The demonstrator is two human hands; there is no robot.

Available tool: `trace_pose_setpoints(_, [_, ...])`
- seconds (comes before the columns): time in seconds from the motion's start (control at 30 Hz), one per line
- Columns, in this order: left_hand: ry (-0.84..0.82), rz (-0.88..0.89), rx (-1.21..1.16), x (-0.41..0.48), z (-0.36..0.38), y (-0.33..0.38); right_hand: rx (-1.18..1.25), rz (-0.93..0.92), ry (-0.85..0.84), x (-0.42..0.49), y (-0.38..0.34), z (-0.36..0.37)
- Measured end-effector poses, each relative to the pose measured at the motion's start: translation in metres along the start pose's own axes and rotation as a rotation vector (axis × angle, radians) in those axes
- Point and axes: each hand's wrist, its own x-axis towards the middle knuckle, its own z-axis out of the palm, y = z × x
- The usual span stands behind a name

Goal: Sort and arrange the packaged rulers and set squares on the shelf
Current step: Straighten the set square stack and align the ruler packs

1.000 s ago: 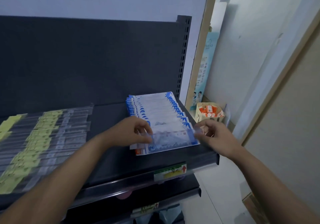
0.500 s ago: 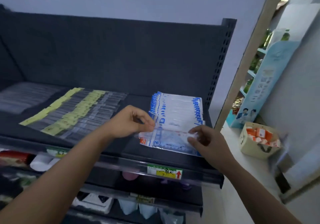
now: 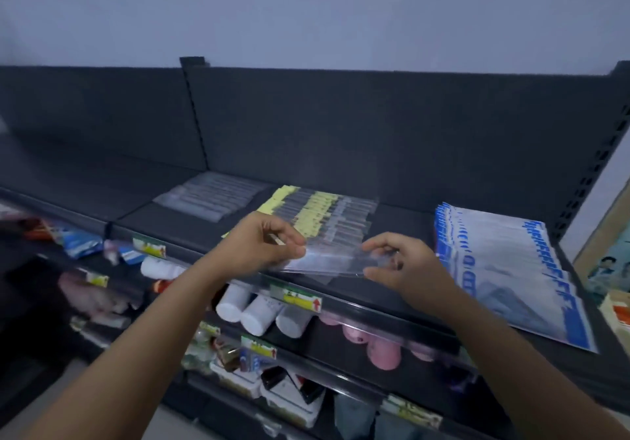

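Both hands hold one clear packaged ruler (image 3: 335, 262) level above the front of the dark top shelf (image 3: 402, 225). My left hand (image 3: 269, 247) pinches its left end; my right hand (image 3: 405, 264) grips its right end. Just behind lies a fanned row of clear ruler packs with yellow labels (image 3: 320, 213). Further back left sits another row of plain clear ruler packs (image 3: 211, 194). At the right end of the shelf lies an overlapped stack of blue-and-white set-square packs (image 3: 504, 266).
Yellow-green price tags (image 3: 296, 298) run along the shelf's front rail. The lower shelves hold white bottles (image 3: 252, 310), pink round items (image 3: 378, 347) and mixed small goods (image 3: 81, 242). A black upright post (image 3: 579, 174) ends the shelf on the right.
The view has swung left along the shelf. My hands have left the blue set-square stack and now hold a clear ruler pack in front of the yellow-labelled row.
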Motion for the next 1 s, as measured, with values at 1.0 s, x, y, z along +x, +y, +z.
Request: trace_pose_setpoints(1.0, [0.049,-0.007,0.289,0.048,-0.328,-0.194,-0.079,-0.018,-0.006,0.216,-0.106,0.293])
